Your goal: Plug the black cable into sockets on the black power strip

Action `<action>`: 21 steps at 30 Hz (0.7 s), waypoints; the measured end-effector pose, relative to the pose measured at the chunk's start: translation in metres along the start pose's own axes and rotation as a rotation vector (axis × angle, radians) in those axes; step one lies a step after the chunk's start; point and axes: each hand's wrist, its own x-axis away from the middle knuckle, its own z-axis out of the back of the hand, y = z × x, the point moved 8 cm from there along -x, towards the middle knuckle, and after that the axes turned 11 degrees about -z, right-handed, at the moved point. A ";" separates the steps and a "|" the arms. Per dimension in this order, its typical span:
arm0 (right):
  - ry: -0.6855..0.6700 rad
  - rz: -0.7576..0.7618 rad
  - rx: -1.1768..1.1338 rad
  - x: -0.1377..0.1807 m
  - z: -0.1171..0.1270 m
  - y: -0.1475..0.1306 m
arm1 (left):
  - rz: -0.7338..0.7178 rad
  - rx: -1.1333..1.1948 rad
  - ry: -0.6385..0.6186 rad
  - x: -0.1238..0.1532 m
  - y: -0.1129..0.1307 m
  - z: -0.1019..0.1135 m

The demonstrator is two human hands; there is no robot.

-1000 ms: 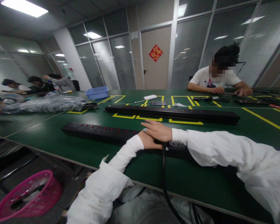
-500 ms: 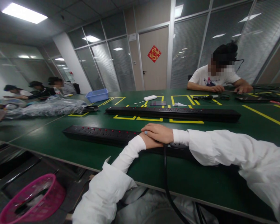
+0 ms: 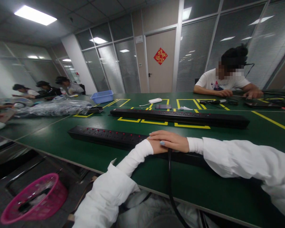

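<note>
A long black power strip (image 3: pixel 104 134) with red switches lies on the green table (image 3: pixel 61 142) in front of me. My two hands are stacked on its right part. My right hand (image 3: pixel 172 141) lies flat on top, fingers stretched over my left hand (image 3: pixel 155 148), whose fingers are hidden beneath it. A thick black cable (image 3: pixel 169 177) comes out from under the hands and drops over the table's near edge. Both arms wear white sleeves.
A second black power strip (image 3: pixel 180 116) lies farther back on yellow tape marks. Beyond it are a white power bank (image 3: pixel 155 100), a blue bin (image 3: pixel 102 96) and clear plastic bags (image 3: pixel 52 107). A person (image 3: pixel 225 83) works across the table; others sit far left. A pink basket (image 3: pixel 33 198) stands on the floor.
My right hand's fingers have flattened down over the left hand. Both hands stay on the power strip; the view has shifted slightly.
</note>
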 end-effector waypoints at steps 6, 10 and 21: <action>-0.069 0.055 0.041 0.012 0.002 -0.001 | -0.012 -0.117 0.013 -0.001 -0.003 0.000; -0.087 0.061 0.089 0.018 0.004 -0.001 | 0.041 -0.110 0.018 0.003 -0.004 0.003; -0.039 -0.009 0.155 0.026 0.002 0.006 | 0.169 -0.112 -0.035 0.006 -0.007 0.008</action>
